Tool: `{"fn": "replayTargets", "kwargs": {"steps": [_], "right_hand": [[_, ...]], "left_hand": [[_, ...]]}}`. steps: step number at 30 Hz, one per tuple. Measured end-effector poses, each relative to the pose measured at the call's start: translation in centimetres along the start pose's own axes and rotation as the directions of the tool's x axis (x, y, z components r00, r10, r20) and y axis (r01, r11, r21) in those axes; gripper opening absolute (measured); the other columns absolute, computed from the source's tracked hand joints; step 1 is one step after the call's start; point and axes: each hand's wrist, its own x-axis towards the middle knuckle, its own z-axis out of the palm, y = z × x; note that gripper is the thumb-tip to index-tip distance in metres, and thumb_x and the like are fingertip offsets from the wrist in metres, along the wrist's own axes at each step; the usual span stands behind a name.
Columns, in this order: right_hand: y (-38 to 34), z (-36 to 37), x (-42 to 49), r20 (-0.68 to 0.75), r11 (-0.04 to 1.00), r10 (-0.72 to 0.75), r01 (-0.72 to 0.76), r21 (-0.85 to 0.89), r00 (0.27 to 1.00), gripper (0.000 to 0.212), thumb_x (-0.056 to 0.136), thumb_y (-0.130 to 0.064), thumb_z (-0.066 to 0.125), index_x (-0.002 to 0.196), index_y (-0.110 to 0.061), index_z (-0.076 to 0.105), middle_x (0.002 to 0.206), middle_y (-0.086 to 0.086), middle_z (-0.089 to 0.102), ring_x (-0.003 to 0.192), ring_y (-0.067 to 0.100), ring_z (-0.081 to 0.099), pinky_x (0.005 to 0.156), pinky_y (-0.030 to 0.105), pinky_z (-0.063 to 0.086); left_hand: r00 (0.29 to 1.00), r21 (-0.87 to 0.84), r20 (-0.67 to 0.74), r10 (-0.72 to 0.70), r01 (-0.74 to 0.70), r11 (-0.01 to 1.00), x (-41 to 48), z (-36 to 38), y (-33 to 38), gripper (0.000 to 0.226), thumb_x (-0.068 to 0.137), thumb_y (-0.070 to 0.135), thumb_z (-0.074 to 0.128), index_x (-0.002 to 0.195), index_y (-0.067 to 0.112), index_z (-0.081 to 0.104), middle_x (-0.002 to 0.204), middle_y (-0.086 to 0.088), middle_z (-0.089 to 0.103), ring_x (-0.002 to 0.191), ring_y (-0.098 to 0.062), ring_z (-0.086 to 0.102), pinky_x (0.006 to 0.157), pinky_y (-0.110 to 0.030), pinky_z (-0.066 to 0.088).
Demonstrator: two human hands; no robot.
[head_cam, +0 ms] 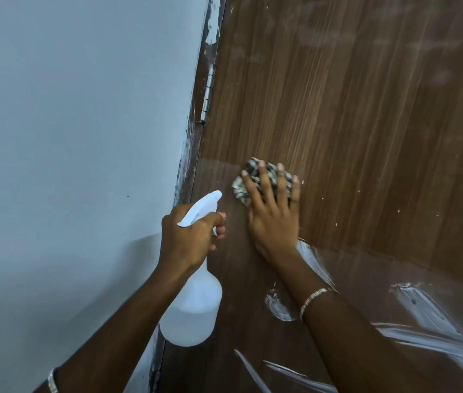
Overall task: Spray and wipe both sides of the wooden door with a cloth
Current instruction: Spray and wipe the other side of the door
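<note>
The brown wooden door [352, 103] fills the right side of the head view, with white paint smears on its lower part. My right hand [274, 214] presses a bunched black-and-white patterned cloth [241, 191] flat against the door, fingers spread and straight over it. My left hand [187, 236] grips the neck of a white spray bottle [193, 310], fingers curled at the trigger and the nozzle aimed up and right toward the door. The bottle hangs just left of my right wrist.
A pale blue-grey wall [68, 137] takes up the left half. The paint-flecked door frame [196, 131] and a metal hinge [208, 92] run between wall and door.
</note>
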Motion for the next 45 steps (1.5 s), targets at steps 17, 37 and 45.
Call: {"fn": "replayTargets", "kwargs": {"steps": [17,37,45], "right_hand": [[-9.6,6.4,0.7,0.144,0.939,-0.344,0.343,0.035,0.928,0.068,0.102,-0.045,0.048,0.161,-0.016,0.03,0.169,0.014,0.022,0.156,0.043,0.014,0.125,0.061,0.012],[-8.5,5.1,4.9,0.159,0.955,-0.289,0.295,-0.017,0.944,0.064,0.107,-0.036,0.035,0.165,-0.022,0.015,0.173,0.011,0.005,0.158,0.041,-0.002,0.125,0.061,0.0],[-11.5,6.9,-8.4,0.281,0.794,-0.598,0.602,0.081,0.751,0.059,0.086,-0.044,0.074,0.141,-0.025,0.062,0.154,0.006,0.052,0.148,0.035,0.041,0.123,0.054,0.013]], "left_hand": [[0.997,0.16,-0.075,-0.025,0.036,0.987,1.2,-3.0,-2.9,0.038,0.083,0.032,0.073,0.109,0.005,0.068,0.091,-0.015,0.072,0.074,-0.027,0.071,0.06,-0.03,0.06],[0.997,0.148,-0.061,-0.043,0.052,0.988,-1.1,-5.7,-3.2,0.013,0.09,0.015,0.068,0.098,0.006,0.072,0.077,-0.011,0.072,0.067,-0.026,0.071,0.057,-0.028,0.058],[0.997,0.19,-0.067,-0.042,0.054,0.98,-2.2,-5.6,-3.6,0.064,0.066,0.054,0.066,0.11,0.008,0.069,0.098,-0.014,0.071,0.084,-0.032,0.07,0.079,-0.048,0.061]]}}
